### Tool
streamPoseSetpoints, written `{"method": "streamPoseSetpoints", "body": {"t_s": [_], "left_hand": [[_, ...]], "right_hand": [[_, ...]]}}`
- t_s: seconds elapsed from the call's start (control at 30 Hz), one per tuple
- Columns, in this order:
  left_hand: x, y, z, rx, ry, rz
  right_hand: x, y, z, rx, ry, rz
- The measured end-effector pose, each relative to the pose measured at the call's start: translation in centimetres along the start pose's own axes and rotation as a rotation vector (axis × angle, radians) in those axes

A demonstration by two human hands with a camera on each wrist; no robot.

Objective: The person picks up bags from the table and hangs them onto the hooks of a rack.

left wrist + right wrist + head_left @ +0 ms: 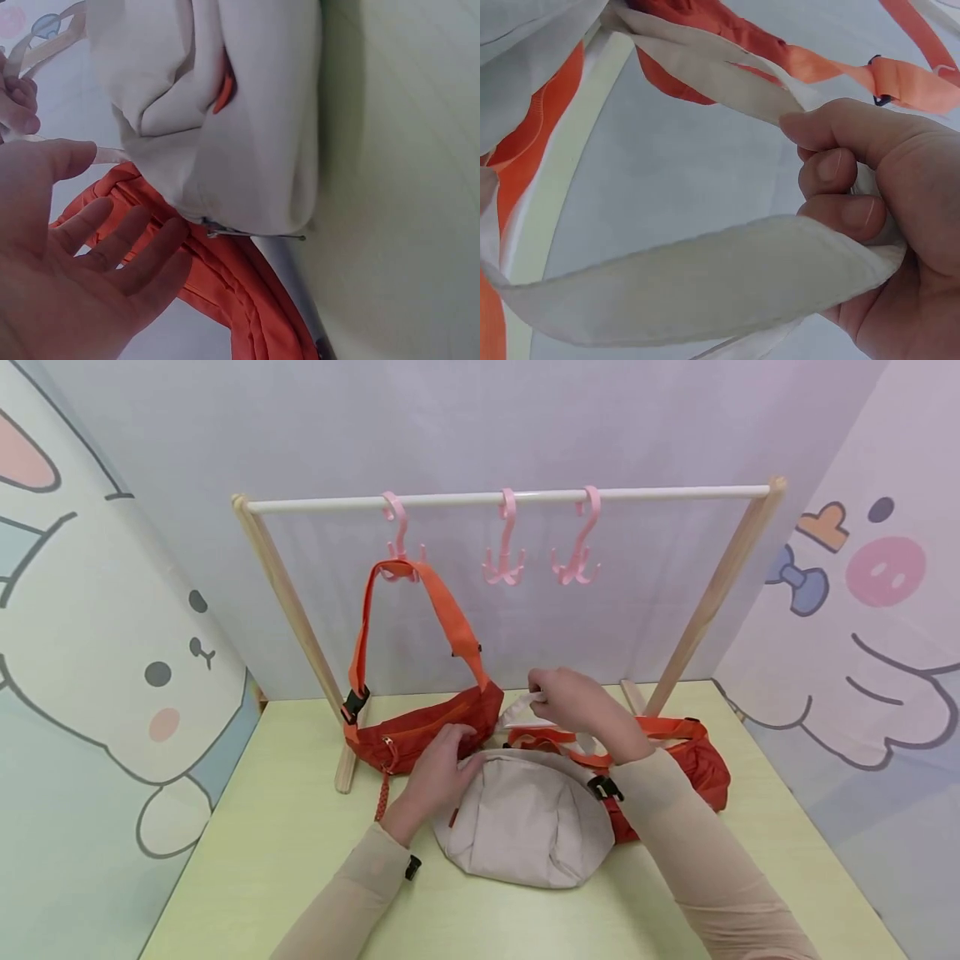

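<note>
A beige waist bag (525,818) stands on the table in front of a rack. My right hand (573,697) grips its beige strap (690,281), raised behind the bag, with the fingers curled round the webbing. At the bag's upper left is my left hand (438,777); in the left wrist view its fingers (154,259) are spread and relaxed, holding nothing. Whether they touch the bag is hard to tell. Just behind that hand, a red waist bag (420,728) hangs by its orange strap (450,614) from the left pink hook (397,539).
Another red bag (707,768) with orange straps lies on the table at right, partly hidden by my right arm and the beige bag. A middle hook (506,539) and a right hook (581,539) hang on the white rail (675,493). Wooden posts (716,597) support it.
</note>
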State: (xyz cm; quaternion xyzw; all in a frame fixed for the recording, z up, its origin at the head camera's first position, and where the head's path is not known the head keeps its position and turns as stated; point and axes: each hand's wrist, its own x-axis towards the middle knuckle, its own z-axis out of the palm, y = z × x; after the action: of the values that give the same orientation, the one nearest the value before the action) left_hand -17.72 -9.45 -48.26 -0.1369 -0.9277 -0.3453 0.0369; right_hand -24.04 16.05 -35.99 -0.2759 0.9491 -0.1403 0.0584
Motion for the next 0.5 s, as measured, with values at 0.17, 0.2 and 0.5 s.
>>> {"method": "streamPoseSetpoints", "body": {"t_s": [0.17,0.2,0.5], "left_hand": [[0.1,-0.3,0.3,-0.022,-0.014,-0.017],[0.2,-0.4,0.3,-0.024,-0.014,-0.015],[0.4,-0.6,0.3,-0.049,-0.019,-0.036]], "right_hand": [[-0.6,-0.6,-0.6,0.004,0.013,-0.013],[-0.8,-0.7,-0.8,0.007,0.018,-0.014],[-2.2,-1.9,-2.6,0.025,0.080,-0.055]]}}
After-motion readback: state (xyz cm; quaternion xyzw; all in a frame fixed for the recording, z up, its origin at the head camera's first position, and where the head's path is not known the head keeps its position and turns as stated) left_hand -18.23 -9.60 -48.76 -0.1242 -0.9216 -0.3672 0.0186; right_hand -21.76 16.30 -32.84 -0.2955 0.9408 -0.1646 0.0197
